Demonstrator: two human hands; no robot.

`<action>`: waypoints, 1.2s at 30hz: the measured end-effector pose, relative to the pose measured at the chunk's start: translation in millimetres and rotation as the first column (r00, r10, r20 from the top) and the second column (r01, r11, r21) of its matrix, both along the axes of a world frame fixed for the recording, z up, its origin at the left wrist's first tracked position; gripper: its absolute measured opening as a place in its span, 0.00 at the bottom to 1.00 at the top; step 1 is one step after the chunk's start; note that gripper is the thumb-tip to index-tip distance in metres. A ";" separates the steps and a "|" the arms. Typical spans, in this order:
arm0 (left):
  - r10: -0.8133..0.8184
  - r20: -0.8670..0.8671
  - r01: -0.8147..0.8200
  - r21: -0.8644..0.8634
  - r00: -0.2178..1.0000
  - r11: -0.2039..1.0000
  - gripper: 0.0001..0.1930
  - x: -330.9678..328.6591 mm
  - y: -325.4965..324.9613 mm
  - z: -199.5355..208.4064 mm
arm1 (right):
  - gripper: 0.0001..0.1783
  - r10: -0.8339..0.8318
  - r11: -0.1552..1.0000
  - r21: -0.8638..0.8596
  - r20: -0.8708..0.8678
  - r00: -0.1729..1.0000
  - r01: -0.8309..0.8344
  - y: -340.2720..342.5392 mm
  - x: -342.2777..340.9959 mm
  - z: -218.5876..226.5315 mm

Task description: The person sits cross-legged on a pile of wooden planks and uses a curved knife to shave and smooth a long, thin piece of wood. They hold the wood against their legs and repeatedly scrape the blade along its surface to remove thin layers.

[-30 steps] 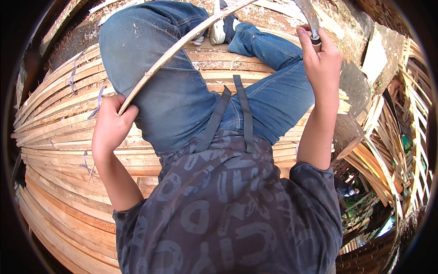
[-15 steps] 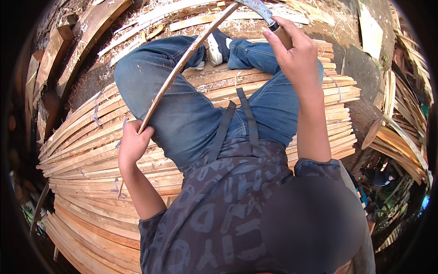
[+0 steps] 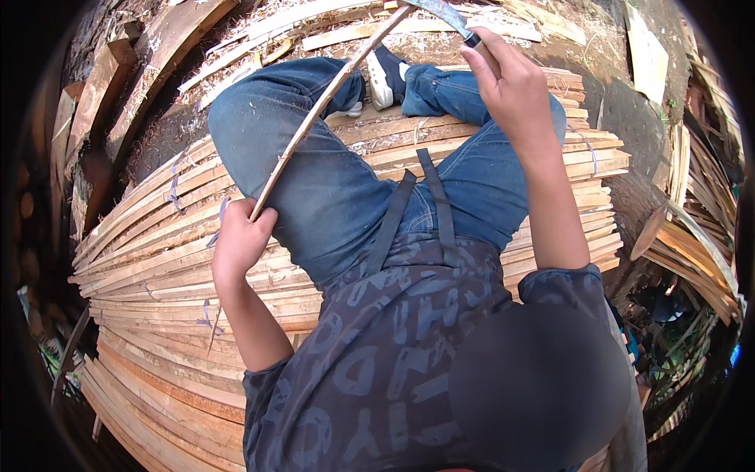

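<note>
My left hand is closed around the lower part of a long, thin wooden stick. The stick slants up and to the right across my left thigh, and its thin tail end shows below my left wrist. In my right hand, raised above my right knee, is the wooden handle of a curved-bladed knife. The steel blade reaches left to the upper part of the stick at the top edge of the picture. Whether blade and stick touch there, I cannot tell.
I sit on bundles of sawn wooden strips tied with purple string. Thick timber slabs lie at the far left. Wood shavings and long pieces cover the ground ahead. A log and a pile of strips are at the right.
The whole view has shifted slightly to the right. Both hands keep their grips on the stick and the knife, with hardly any movement between them.
</note>
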State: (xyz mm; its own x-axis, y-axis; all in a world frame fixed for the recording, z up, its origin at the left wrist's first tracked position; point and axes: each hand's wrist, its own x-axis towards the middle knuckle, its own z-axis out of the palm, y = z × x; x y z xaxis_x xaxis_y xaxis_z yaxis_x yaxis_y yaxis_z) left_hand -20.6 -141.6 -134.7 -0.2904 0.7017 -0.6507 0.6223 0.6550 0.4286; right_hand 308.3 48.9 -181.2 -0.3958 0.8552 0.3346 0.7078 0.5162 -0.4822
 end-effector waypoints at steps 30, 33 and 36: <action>0.162 0.217 -0.145 -0.092 0.963 0.985 0.14 -21.7 -6.9 -12.4 | 0.14 -0.219 0.972 0.074 -0.071 0.973 0.224 18.1 45.8 -38.4; 0.064 0.165 -0.046 -0.108 0.984 0.993 0.14 -22.4 -3.7 -10.0 | 0.15 -0.256 0.966 0.003 -0.084 0.963 0.257 1.3 39.5 -29.6; 0.114 0.221 -0.088 -0.127 0.968 0.988 0.14 -31.4 -9.8 -17.0 | 0.15 -0.322 0.943 -0.115 -0.071 0.944 0.312 -12.4 35.9 -30.4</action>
State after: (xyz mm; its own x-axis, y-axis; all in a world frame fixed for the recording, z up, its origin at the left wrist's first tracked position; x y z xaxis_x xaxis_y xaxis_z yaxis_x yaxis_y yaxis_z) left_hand -52.0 -151.4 -151.7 -0.1910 0.5926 -0.7825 0.4452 0.7628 0.4690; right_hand 344.1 36.4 -211.5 -0.0716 0.9626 0.2614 0.7793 0.2175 -0.5876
